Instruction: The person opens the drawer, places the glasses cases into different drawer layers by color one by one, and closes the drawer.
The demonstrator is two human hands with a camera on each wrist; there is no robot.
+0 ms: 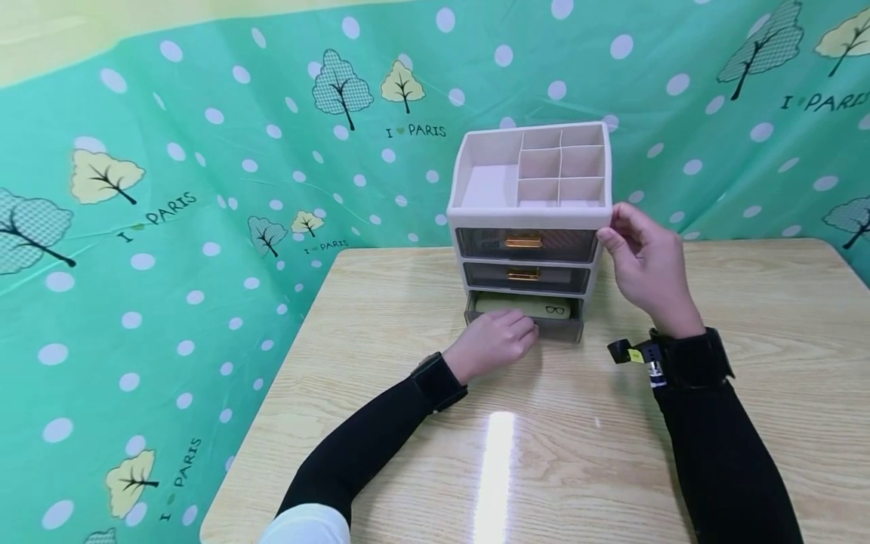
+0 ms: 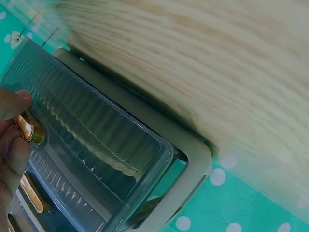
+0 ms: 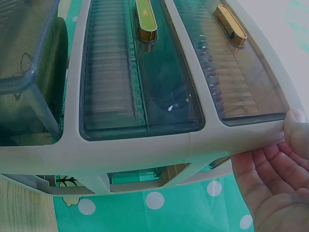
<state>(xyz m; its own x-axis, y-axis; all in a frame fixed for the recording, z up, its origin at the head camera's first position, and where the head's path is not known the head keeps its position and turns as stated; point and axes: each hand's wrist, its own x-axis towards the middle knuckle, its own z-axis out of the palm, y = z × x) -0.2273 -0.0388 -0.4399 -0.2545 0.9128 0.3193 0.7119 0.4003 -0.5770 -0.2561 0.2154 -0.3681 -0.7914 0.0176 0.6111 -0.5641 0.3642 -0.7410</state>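
Note:
A white desktop drawer organizer stands on the table with three smoky clear drawers. Its bottom drawer is pulled partway out, and a pale green case printed with a glasses outline lies inside. My left hand pinches the gold handle of that drawer between thumb and fingers, as the left wrist view shows. At the organizer's upper right, my right hand grips the side, thumb on the front edge and fingers along the side wall.
The middle drawer and top drawer are closed, each with a gold handle. Above them is a divided open tray. A green dotted cloth hangs behind the wooden table and along its left side.

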